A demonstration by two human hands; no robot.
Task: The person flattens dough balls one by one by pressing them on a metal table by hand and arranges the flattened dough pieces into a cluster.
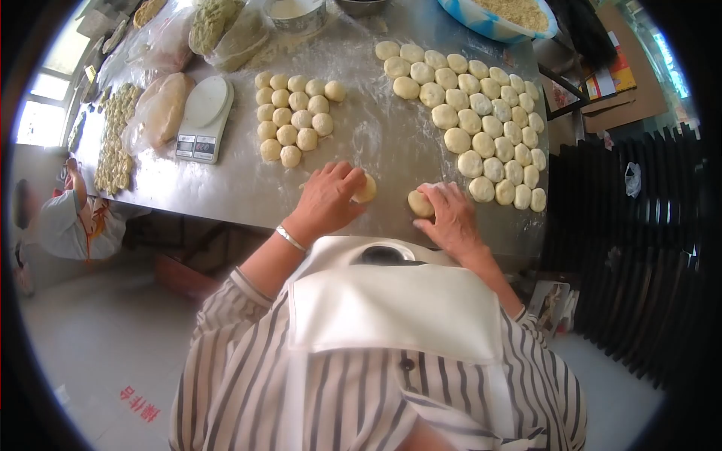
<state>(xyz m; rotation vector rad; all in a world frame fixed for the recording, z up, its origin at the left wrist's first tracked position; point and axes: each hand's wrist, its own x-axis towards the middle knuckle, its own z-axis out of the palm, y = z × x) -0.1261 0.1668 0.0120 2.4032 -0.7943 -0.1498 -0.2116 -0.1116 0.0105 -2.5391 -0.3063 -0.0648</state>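
My left hand (331, 194) is curled around a dough ball (366, 189) on the steel table, the ball showing at its fingertips. A second dough ball (420, 204) sits under the fingers and thumb of my right hand (451, 214), pressed against the tabletop. Ahead of my left hand lies a cluster of round dough balls (286, 134). To the right of my right hand, rows of larger, flattened dough rounds (483, 143) lie close together.
A kitchen scale (204, 120) stands left of the dough balls. Beyond it are bagged dough (167, 109) and a strip of small dough pieces (118, 135). A blue-white basin (553, 26) holds crumbly filling at the back right. Black stacked trays (632, 248) stand right; another person (79, 222) is at left.
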